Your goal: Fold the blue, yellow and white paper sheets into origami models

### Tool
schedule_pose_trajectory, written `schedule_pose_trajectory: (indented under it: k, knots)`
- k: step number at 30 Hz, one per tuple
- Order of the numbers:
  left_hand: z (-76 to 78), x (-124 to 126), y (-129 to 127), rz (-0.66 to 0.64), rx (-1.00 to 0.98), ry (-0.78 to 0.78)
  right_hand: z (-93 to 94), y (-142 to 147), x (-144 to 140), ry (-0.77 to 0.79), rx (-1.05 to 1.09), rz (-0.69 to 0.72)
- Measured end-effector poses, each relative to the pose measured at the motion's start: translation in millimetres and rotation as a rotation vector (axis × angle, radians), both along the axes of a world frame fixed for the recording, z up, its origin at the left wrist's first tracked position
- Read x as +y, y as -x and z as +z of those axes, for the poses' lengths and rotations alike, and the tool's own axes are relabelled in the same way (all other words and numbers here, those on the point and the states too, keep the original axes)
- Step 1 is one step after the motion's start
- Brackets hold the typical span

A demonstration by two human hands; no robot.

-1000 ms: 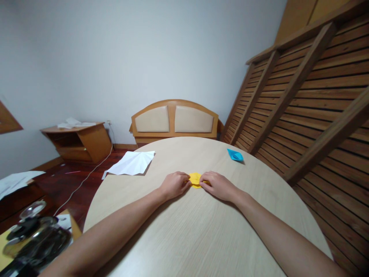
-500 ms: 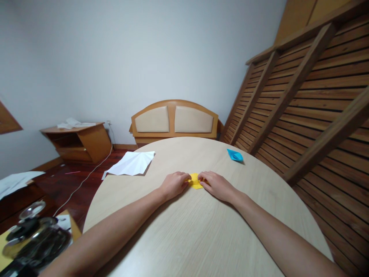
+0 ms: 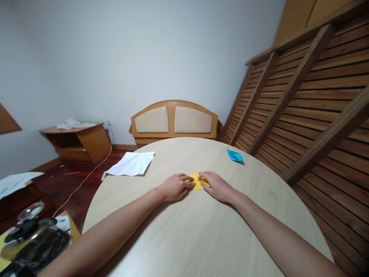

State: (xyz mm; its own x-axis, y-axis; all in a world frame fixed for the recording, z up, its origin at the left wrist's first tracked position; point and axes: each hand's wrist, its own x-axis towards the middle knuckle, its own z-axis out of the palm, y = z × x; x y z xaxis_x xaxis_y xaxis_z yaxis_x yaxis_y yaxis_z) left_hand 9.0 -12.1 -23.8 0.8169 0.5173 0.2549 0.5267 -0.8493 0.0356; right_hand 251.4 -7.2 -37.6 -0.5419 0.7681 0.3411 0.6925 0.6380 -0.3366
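A small folded piece of yellow paper (image 3: pixel 197 184) lies on the round wooden table (image 3: pixel 190 238), with a dark crease line across its middle. My left hand (image 3: pixel 178 187) has its bent fingers on the paper's left side. From the right, my right hand (image 3: pixel 215 186) grips the paper's other side between thumb and fingers. Both hands cover part of the paper's edges. Farther back on the right sits a folded blue paper boat (image 3: pixel 235 155), apart from my hands.
A creased white sheet (image 3: pixel 129 163) lies at the table's left edge. Beyond the table stands a padded headboard (image 3: pixel 174 120); slatted wooden boards (image 3: pixel 305 104) lean at the right. A glass pot (image 3: pixel 40 238) is at lower left, and a low cabinet (image 3: pixel 77 142) stands behind.
My left fingers have shifted slightly right and closer to the paper's middle. The yellow paper now looks flatter, with a line showing across it. My right hand has barely moved.
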Motion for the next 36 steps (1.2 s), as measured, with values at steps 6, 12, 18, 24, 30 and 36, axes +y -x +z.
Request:
schedule_pose_trajectory:
  k: [6, 12, 18, 24, 30, 36]
  knots:
    - [-1.4, -0.1, -0.7, -0.061, -0.019, 0.057, -2.1, 0.3, 0.7, 0.035, 0.035, 0.03]
    - [1.1, -2.8, -2.2, -0.049, -0.038, 0.076, -0.8, 1.2, 2.9, -0.018, 0.044, 0.1]
    - [2.1, -4.6, -2.7, -0.046, -0.056, 0.058, 2.1, 1.4, 1.7, -0.046, 0.029, 0.125]
    - [3.0, -6.8, -2.6, -0.03, -0.069, 0.023, 8.6, 2.1, -2.6, -0.045, 0.01, 0.088]
    - [2.8, -5.2, -2.3, -0.048, -0.07, 0.029, 11.8, 1.9, -3.8, -0.025, -0.044, 0.126]
    - [-1.4, -1.9, -3.2, -0.067, -0.083, 0.054, 9.0, 0.4, -2.7, 0.007, -0.094, 0.19]
